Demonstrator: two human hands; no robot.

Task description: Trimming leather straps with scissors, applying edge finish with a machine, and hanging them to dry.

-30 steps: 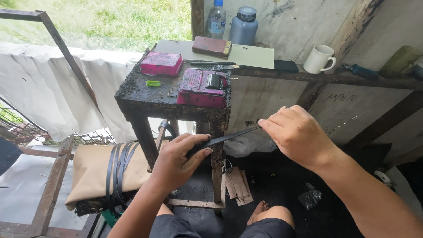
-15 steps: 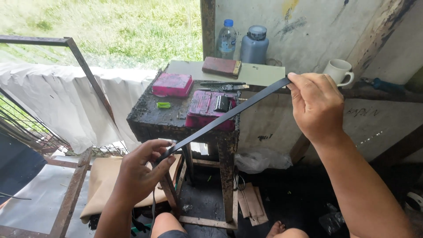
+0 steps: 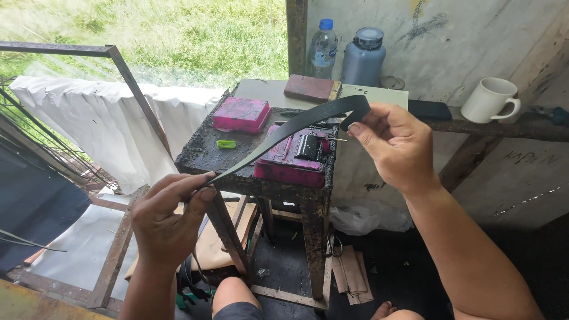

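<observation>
The black strap [image 3: 278,133] runs taut on a slant in front of us, from low at our left up across the small stained table [image 3: 198,157] to our right, raised clear of the tabletop so nothing on it snags the length. Our left hand [image 3: 169,222] pinches the lower end between thumb and fingers, which anchors it; our right hand [image 3: 394,145] grips the upper end, where the strap curls over into a loop at the fingertips, probably so that end bends rather than slips. Beneath the strap sit two pink blocks, the smaller pink block [image 3: 242,114] at the back and the larger pink block [image 3: 293,160] near the front edge with a black tool on it. A white mug [image 3: 491,99] and two bottles stand well apart, out of the way.
</observation>
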